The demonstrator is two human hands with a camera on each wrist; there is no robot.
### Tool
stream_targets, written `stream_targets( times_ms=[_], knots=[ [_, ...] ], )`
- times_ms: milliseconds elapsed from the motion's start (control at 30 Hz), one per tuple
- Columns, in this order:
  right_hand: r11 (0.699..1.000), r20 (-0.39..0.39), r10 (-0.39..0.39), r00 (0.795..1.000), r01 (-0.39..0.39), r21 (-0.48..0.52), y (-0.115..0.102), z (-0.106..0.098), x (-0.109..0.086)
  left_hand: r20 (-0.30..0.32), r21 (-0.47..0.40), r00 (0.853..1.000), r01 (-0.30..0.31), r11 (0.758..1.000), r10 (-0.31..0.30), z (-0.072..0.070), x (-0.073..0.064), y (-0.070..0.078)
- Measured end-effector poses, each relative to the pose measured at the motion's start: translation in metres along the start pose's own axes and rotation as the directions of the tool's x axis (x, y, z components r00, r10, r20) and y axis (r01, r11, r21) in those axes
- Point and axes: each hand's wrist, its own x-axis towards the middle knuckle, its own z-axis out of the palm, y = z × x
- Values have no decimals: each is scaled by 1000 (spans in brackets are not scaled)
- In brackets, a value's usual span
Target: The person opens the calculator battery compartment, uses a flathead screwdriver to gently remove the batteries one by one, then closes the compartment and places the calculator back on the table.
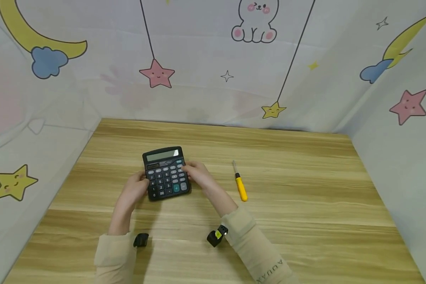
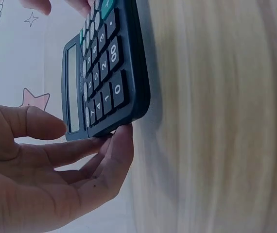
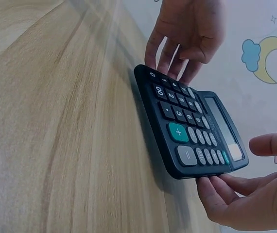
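Note:
A black desk calculator [image 1: 167,173] with grey, black and green keys is held by its two sides, its display [image 1: 162,155] at the far end. On its left edge, my left hand [image 1: 133,190] grips it, fingertips under the side and thumb at the rim, as the left wrist view shows. My right hand [image 1: 198,173] holds the opposite edge; in the right wrist view its fingers [image 3: 215,198] reach beneath the side while the thumb stands off the display corner. Whether the calculator touches the table is hard to tell; a shadow falls along its lower edge.
A screwdriver [image 1: 241,187] with a yellow handle lies right of the right hand on the wooden table [image 1: 305,189], metal tip pointing away. Printed cloth walls [image 1: 198,90] with stars and moons border the table at the back and sides.

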Motion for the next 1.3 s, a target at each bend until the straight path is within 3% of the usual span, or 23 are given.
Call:
stream_targets(
  times_ms=[567,800,1067,1300],
  knots=[
    [998,-7,-49,999,49,26,-5,-6,-5,-25,-29,999,-33,999,33,-2,-6,14],
    [998,-13,-70,997,70,7,-6,-8,-7,-9,-52,1000,-2,999,2,-1,-9,18],
    [992,-16,-116,993,116,-41,-8,-6,-12,-22,-32,1000,21,999,-22,0,-15,22],
    [975,-47,-164,985,155,-158,-10,-6,-16,-32,-38,999,40,998,-42,0,-22,29]
  ],
)
